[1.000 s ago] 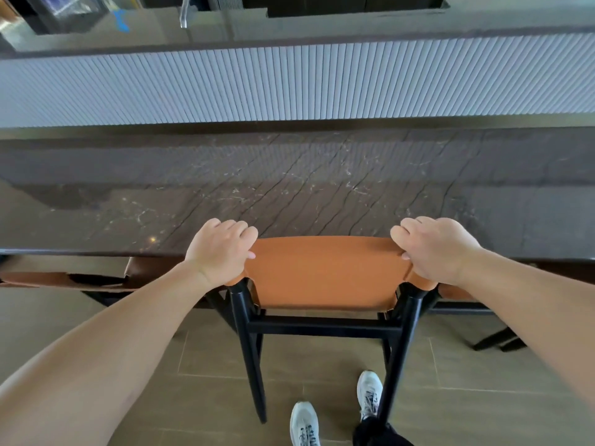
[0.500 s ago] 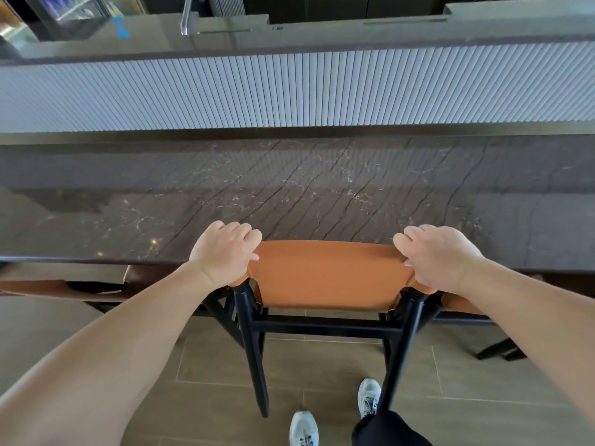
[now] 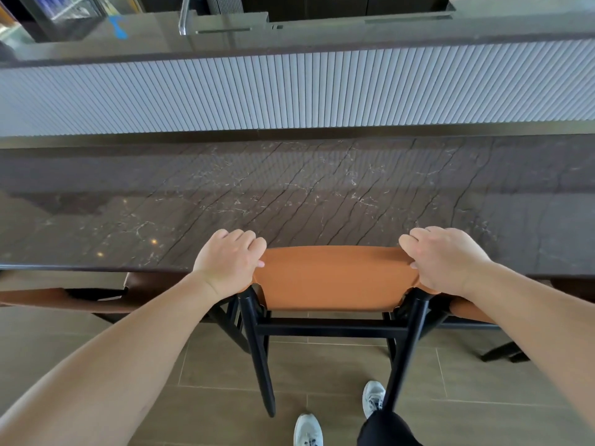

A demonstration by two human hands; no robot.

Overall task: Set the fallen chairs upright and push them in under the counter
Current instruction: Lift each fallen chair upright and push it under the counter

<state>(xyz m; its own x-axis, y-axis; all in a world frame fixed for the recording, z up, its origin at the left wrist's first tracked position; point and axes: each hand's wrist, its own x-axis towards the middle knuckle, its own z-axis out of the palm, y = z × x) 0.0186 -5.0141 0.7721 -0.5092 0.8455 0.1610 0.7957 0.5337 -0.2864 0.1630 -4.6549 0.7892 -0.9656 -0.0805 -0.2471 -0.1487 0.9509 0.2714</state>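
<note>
2 hands — left hand (image 3: 229, 262), right hand (image 3: 446, 260) — grip 1 upright chair (image 3: 335, 278) at counter (image 3: 289, 194).

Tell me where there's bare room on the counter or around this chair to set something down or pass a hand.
The dark marble counter is bare from the ribbed panel to its near edge. Between the left hand and right hand the orange backrest top is free. Crowded below: black chair legs and neighbouring chairs on both sides.

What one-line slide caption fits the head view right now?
Left hand and right hand grip the upright orange chair's backrest at the dark marble counter.
</note>
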